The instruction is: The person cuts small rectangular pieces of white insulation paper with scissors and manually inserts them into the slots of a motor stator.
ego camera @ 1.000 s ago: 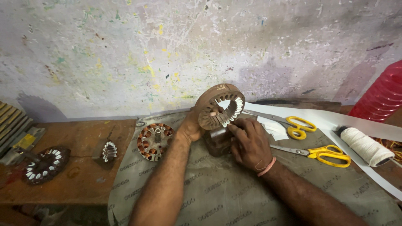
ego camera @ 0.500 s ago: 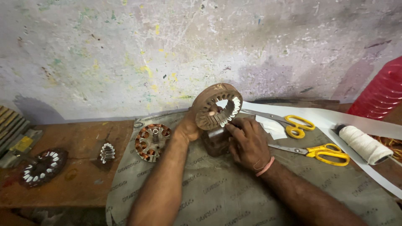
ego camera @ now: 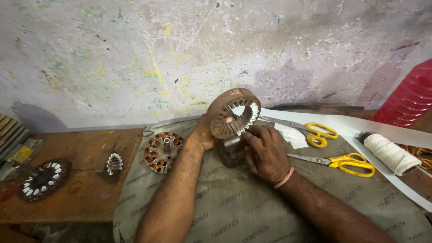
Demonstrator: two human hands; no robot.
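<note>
A brown ring-shaped motor stator [ego camera: 225,108] with white paper liners in its slots stands on edge on a small metal block [ego camera: 230,152]. My left hand [ego camera: 203,135] grips the ring from behind on its left side. My right hand [ego camera: 265,150] rests at the ring's lower right rim, fingertips pinching a white liner there. A pink band sits on the right wrist.
A wound copper stator [ego camera: 163,151] lies left of my left arm on the grey printed sheet [ego camera: 234,207]. Two yellow-handled scissors [ego camera: 317,133] [ego camera: 348,163], white paper strips [ego camera: 360,128], a white thread spool [ego camera: 390,154] and a red ribbed container [ego camera: 407,96] are right. Another stator [ego camera: 42,179] lies far left.
The view has shifted slightly. Both hands stay on the ring, with the right fingers working at its lower rim.
</note>
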